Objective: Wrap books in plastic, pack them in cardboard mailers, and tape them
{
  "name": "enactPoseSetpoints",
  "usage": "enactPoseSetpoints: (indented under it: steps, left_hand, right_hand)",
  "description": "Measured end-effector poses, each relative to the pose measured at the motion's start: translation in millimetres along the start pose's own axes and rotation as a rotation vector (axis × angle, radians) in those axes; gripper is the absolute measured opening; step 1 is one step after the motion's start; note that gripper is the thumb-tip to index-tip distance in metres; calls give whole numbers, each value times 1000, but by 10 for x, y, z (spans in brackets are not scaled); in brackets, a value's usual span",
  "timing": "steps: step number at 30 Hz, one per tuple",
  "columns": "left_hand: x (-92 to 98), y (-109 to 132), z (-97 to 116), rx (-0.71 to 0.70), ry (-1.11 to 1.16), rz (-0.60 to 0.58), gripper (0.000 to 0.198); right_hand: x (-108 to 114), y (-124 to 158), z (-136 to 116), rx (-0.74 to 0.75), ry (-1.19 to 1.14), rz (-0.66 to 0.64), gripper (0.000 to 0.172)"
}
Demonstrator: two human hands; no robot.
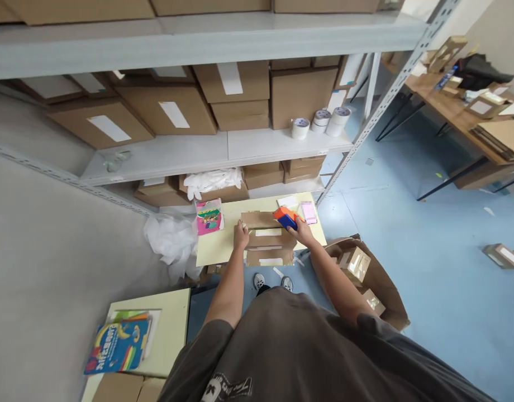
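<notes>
An opened cardboard box (270, 239) with white label strips lies on the pale yellow table (215, 252). At the box's left edge, my left hand (241, 234) is closed, its fingers pinched on something too small to make out. My right hand (302, 230) is wrapped round an orange and blue tool (285, 217) over the box's upper right side. A pink booklet (210, 216) lies left of the box. To the right of the tool lies a pink pad (308, 212).
Grey shelves (190, 156) with cartons and white tape rolls (300, 128) stand ahead. A large carton (393, 301) holding small boxes is at the right. White plastic wrap (169, 240) hangs left. Books (120, 343) lie on a lower-left table. A wooden desk (458, 114) stands far right.
</notes>
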State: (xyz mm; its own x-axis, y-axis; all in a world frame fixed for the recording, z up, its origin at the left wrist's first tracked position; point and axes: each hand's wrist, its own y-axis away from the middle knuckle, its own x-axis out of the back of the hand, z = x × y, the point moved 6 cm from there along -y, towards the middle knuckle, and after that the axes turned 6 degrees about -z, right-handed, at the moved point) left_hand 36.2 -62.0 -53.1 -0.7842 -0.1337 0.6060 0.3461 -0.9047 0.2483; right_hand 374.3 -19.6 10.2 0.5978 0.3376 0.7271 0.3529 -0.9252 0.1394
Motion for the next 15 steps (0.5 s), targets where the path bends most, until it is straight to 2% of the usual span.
enactPoseSetpoints:
  steps: [3, 6, 9, 15]
  left_hand:
    - [-39, -30, -51, 65, 93, -24, 66]
    - [-78, -17, -93, 98, 148, -42, 68]
    - [-120, -4, -134, 107, 177, -58, 70]
    - [-146, 24, -202, 136, 165, -73, 79]
  right_hand:
    - [-223, -96, -387, 8, -112, -117, 47]
    - [-402, -121, -641, 83, -179, -215, 50]
    - [-498, -106, -714, 104, -178, -265, 50]
    - [-579, -26, -661, 42, -222, -297, 51]
